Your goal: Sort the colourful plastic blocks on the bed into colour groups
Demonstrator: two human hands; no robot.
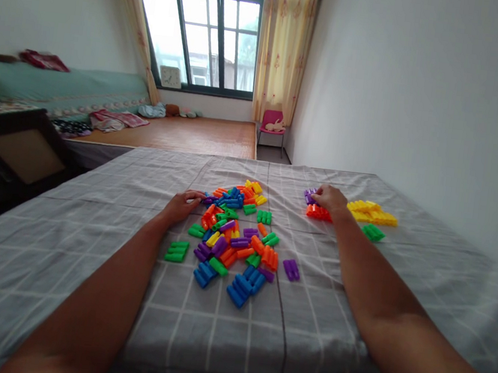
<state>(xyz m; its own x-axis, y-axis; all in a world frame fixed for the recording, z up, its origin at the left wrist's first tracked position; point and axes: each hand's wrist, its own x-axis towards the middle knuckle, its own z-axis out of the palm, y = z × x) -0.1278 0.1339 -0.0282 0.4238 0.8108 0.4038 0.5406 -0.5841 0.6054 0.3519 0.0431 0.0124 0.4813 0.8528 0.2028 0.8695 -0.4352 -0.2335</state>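
A mixed heap of plastic tube-shaped building blocks [233,242] in purple, blue, green, orange and yellow lies on the bed in front of me. At its far left edge, my left hand [184,204] has fingers and thumb drawn together on a purple block [209,200]. Further right, my right hand [332,197] pinches a purple block [309,196] just behind a row of orange-red blocks [318,213]. My fingers partly cover that block. Beside the right wrist lie a yellow group [371,212] and a green block [373,232].
The blocks rest on a grey checked sheet [115,243]. A white wall [423,99] borders the right side. Beyond are a wooden-topped bed [201,132], a pink chair [273,117] and a window [200,29]. A dark cabinet [11,157] stands at left.
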